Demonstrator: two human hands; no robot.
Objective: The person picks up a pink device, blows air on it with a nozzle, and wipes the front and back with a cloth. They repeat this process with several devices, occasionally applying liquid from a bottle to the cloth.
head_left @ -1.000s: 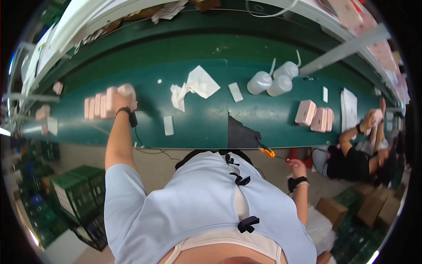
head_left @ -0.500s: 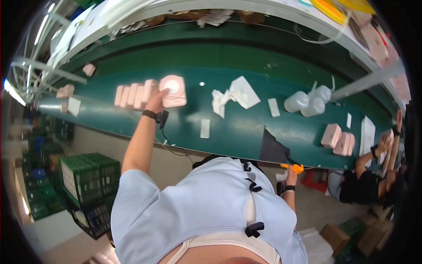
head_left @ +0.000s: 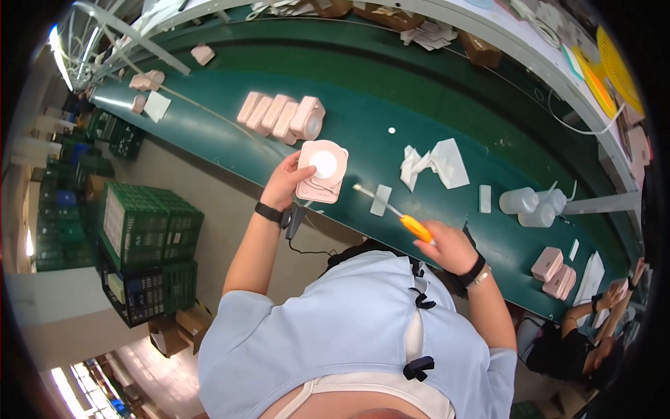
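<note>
My left hand [head_left: 282, 183] grips a pink rounded device [head_left: 322, 192] with a white round disc on its upper face, held near the front of the green bench. The thumb lies across the face by the disc. In my right hand [head_left: 450, 246] is an orange-handled tool [head_left: 417, 228] with a thin shaft and a small pale tip; its exact kind I cannot make out. The tip points left toward the device, with a gap between them. Under the shaft lies a small pale rectangular piece [head_left: 380, 200]. A row of several similar pink devices [head_left: 285, 120] stands beyond my left hand.
Crumpled white cloth or paper [head_left: 449, 165] lies on the green bench [head_left: 363, 105]. Translucent bottles [head_left: 520, 201] and pink devices [head_left: 547, 264] are to the right, near a co-worker [head_left: 569, 346]. Green crates [head_left: 146, 223] stand on the floor at left.
My right hand has come up from below the bench edge with the orange-handled tool. My left hand has drawn the pink device nearer, away from the row. The view has turned.
</note>
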